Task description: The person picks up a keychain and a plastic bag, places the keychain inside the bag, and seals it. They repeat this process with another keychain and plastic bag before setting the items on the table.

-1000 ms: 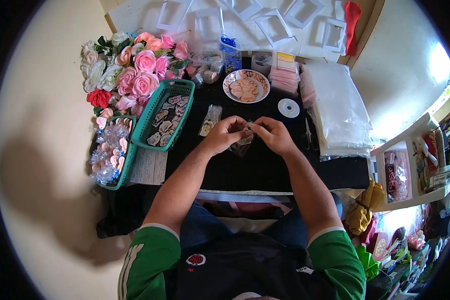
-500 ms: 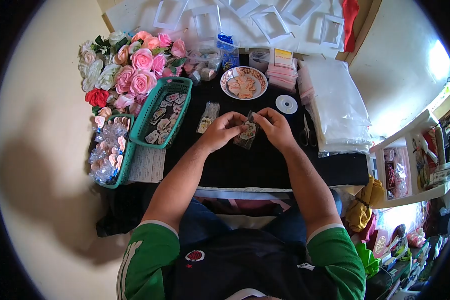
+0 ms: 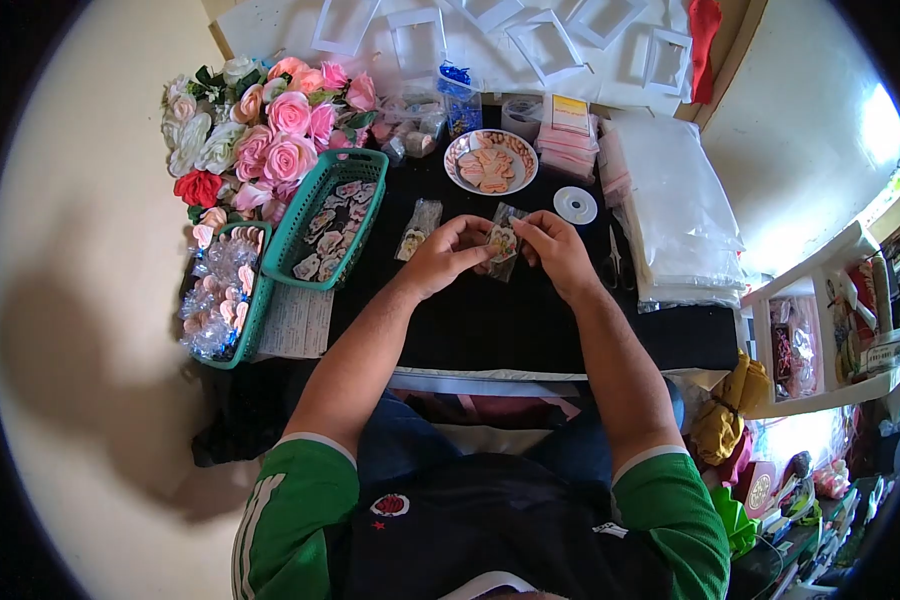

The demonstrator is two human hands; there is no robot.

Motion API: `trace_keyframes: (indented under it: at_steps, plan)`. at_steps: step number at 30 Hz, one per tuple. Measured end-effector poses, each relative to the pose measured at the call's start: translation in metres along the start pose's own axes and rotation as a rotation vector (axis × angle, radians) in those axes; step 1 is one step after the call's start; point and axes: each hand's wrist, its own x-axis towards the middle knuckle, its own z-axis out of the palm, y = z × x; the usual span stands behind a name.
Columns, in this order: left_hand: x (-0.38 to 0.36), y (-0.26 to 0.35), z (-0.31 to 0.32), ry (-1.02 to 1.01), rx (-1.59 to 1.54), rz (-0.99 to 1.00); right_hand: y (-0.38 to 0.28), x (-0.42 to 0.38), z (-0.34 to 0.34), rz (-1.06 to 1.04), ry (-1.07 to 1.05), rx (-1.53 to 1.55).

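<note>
Between both hands is a small clear plastic packet (image 3: pixel 506 268) with a decorated cutout piece inside. My left hand (image 3: pixel 446 262) pinches it from the left, thumb across its front. My right hand (image 3: pixel 557 252) is closed on its right edge with thumb and fingertips. A second clear packet (image 3: pixel 419 229), holding a similar piece, lies on the black cloth just beyond my left hand. Further left, a green basket (image 3: pixel 274 262) contains several loose decorated cutouts. Behind the hands, a patterned bowl (image 3: pixel 453 168) holds several pinkish pieces.
Scissors (image 3: pixel 616 262), a white spool (image 3: pixel 575 205) and stacked clear plastic sheets (image 3: pixel 675 215) lie at the right. Packs of small bags (image 3: pixel 568 140) stand behind. Artificial roses (image 3: pixel 288 158) and a second basket (image 3: pixel 258 330) with wrapped pieces fill the left. White frames (image 3: pixel 548 48) line the back.
The packet has shifted slightly upward between my hands, and its upper end now shows above the fingers. Both hands stay close to where they were, still gripping it.
</note>
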Motion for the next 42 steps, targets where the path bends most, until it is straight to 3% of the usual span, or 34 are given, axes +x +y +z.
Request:
trace_keyframes:
  at_steps: [4, 20, 23, 42]
  plan:
    - [0.003, -0.001, -0.004, -0.066, 0.084, -0.101, 0.002, 0.000, 0.001, -0.033, -0.003, 0.085]
    - [-0.002, 0.006, 0.000, -0.042, 0.068, -0.086, -0.005, -0.003, 0.003, 0.031, -0.112, -0.067]
    - [0.001, 0.004, 0.000, -0.051, 0.061, -0.095, 0.003, 0.002, -0.004, -0.025, -0.045, 0.152]
    - [-0.002, 0.007, 0.000, -0.037, 0.090, -0.078, -0.001, -0.001, 0.004, 0.075, -0.148, 0.051]
